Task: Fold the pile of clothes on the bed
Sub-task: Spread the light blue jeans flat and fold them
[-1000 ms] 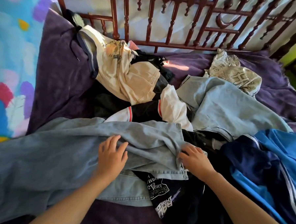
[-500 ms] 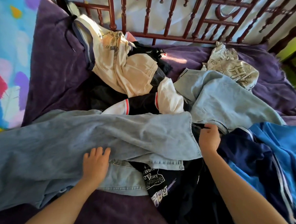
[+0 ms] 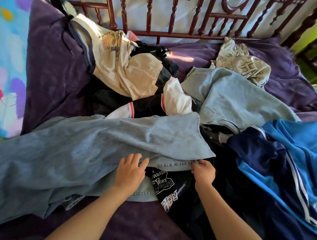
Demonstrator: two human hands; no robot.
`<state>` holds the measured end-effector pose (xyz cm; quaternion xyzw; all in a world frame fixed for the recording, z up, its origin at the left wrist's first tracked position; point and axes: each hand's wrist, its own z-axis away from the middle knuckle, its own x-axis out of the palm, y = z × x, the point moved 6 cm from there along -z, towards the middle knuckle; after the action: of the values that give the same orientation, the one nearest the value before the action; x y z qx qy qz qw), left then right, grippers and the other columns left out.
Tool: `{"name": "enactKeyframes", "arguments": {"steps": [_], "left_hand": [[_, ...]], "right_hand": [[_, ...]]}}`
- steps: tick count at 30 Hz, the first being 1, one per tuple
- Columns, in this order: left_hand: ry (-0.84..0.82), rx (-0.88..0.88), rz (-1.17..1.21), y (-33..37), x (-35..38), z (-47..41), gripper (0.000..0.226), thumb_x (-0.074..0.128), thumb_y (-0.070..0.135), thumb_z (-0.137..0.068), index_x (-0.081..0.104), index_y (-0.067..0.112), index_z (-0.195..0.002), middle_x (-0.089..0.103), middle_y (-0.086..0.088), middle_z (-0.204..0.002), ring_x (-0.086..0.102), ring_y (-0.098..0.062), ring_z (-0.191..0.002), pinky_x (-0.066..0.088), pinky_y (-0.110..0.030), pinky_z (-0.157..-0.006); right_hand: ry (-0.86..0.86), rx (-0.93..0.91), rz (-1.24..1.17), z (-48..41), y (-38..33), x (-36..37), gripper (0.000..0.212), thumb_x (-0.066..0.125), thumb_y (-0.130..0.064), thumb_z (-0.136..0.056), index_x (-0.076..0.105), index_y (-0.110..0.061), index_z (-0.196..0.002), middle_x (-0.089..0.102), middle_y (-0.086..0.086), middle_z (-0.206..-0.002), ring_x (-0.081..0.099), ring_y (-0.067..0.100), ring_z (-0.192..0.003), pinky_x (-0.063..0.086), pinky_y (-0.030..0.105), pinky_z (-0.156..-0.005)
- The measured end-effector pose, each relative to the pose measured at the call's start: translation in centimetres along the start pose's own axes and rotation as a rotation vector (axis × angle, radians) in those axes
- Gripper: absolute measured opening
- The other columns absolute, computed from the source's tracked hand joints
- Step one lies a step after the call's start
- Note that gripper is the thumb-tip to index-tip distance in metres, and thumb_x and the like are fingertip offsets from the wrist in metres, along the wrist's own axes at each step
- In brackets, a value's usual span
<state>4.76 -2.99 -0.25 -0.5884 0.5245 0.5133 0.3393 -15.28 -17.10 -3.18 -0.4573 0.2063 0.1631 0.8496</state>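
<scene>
A pair of light blue jeans (image 3: 79,152) lies across the purple bed, one leg folded over the other. My left hand (image 3: 131,171) rests flat on the jeans near the waistband, fingers straight. My right hand (image 3: 203,172) pinches the waistband's right end. Under the jeans lies a black printed shirt (image 3: 168,190). Behind are a cream shirt (image 3: 125,66), a black and white top (image 3: 175,100), a second pale denim piece (image 3: 234,100), a grey patterned garment (image 3: 245,63) and a blue tracksuit jacket (image 3: 289,163) on the right.
A dark red wooden headboard (image 3: 148,14) with spindles runs along the far edge. A bright flowered blanket (image 3: 4,66) lies at the left. The purple bedcover (image 3: 52,68) shows at the left and at the near edge.
My right hand came back from the far edge of the folded leg to the waistband and pinched it. My left hand shifted right along the jeans toward the waistband.
</scene>
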Motion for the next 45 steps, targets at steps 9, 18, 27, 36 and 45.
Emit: {"name": "enactKeyframes", "arguments": {"steps": [9, 18, 27, 36, 45], "left_hand": [[-0.054, 0.083, -0.025, 1.4, -1.3, 0.6, 0.071, 0.094, 0.025, -0.026, 0.067, 0.013, -0.09, 0.062, -0.008, -0.08, 0.056, -0.024, -0.07, 0.048, -0.031, -0.052], [-0.131, 0.074, 0.019, 2.7, -0.1, 2.9, 0.045, 0.09, 0.003, -0.027, 0.07, 0.013, -0.066, 0.058, 0.0, -0.06, 0.054, -0.016, -0.048, 0.037, -0.02, -0.037], [0.077, -0.082, 0.093, -1.4, -3.0, 0.3, 0.013, 0.078, 0.006, -0.063, 0.071, 0.007, -0.074, 0.058, -0.004, -0.061, 0.059, -0.023, -0.048, 0.042, -0.024, -0.034], [0.057, -0.051, -0.042, -1.6, -3.5, 2.9, 0.039, 0.092, 0.015, -0.041, 0.066, 0.007, -0.07, 0.053, -0.006, -0.061, 0.056, -0.024, -0.05, 0.04, -0.028, -0.039], [0.0, -0.269, -0.018, -0.6, 0.0, 11.4, 0.021, 0.057, 0.025, -0.072, 0.057, 0.012, -0.055, 0.051, 0.0, -0.053, 0.052, -0.019, -0.041, 0.037, -0.024, -0.035]], "right_hand": [[0.241, -0.026, -0.263, -3.8, -2.3, -10.6, 0.021, 0.062, 0.004, -0.078, 0.059, -0.011, -0.092, 0.052, 0.005, -0.06, 0.047, -0.001, -0.028, 0.035, 0.009, -0.031], [0.077, -0.009, 0.036, -4.3, 2.3, -8.1, 0.018, 0.051, -0.007, -0.082, 0.05, -0.018, -0.068, 0.046, 0.005, -0.071, 0.041, 0.022, -0.07, 0.036, 0.034, -0.059], [0.149, -0.506, 0.531, -0.1, -2.1, -4.9, 0.026, 0.055, -0.015, -0.089, 0.06, -0.004, -0.112, 0.052, 0.019, -0.117, 0.043, 0.035, -0.111, 0.041, 0.042, -0.086], [-0.049, -1.905, 0.956, 9.8, 2.2, 3.7, 0.028, 0.04, -0.01, -0.068, 0.048, -0.012, -0.095, 0.041, 0.006, -0.087, 0.039, 0.025, -0.079, 0.028, 0.032, -0.068], [-0.033, -2.06, 1.192, 8.3, -1.1, 4.6, 0.022, 0.044, -0.007, -0.072, 0.063, -0.013, -0.062, 0.055, 0.003, -0.064, 0.041, 0.023, -0.068, 0.026, 0.033, -0.06]]}}
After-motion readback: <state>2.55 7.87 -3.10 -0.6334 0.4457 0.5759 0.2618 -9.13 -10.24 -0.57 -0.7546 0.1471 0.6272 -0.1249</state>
